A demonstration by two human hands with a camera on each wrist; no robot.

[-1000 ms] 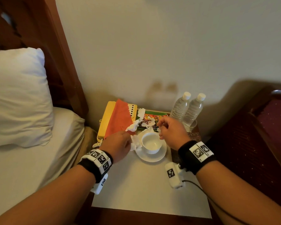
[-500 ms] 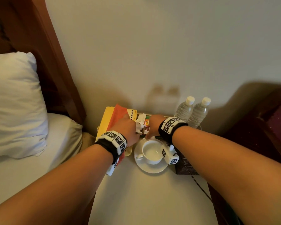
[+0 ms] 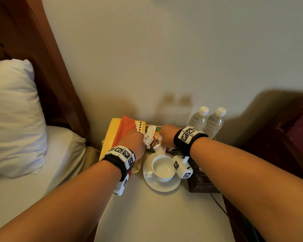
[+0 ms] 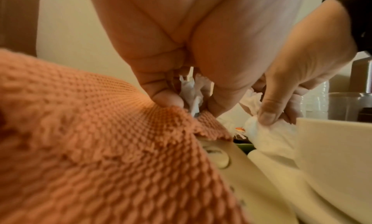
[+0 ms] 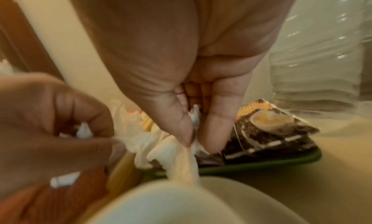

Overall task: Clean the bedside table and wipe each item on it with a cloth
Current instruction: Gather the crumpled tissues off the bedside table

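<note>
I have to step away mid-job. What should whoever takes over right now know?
Left hand: pinches a crumpled tissue, resting on the orange cloth.
Right hand: pinches another tissue over the green tray.
Cloth lies draped over the yellow phone. Cup on saucer, two bottles behind, dark box at right.
Done: tissues being gathered.
Left: discard tissues, wipe every item and the table.

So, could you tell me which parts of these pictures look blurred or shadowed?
Head view: warm, dim light; two clear plastic water bottles throw soft shadows on the wall. Left wrist view: the orange waffle-weave cloth blurs toward the lens. Right wrist view: the white ceramic cup is out of focus, crumpled white tissue soft.
</note>
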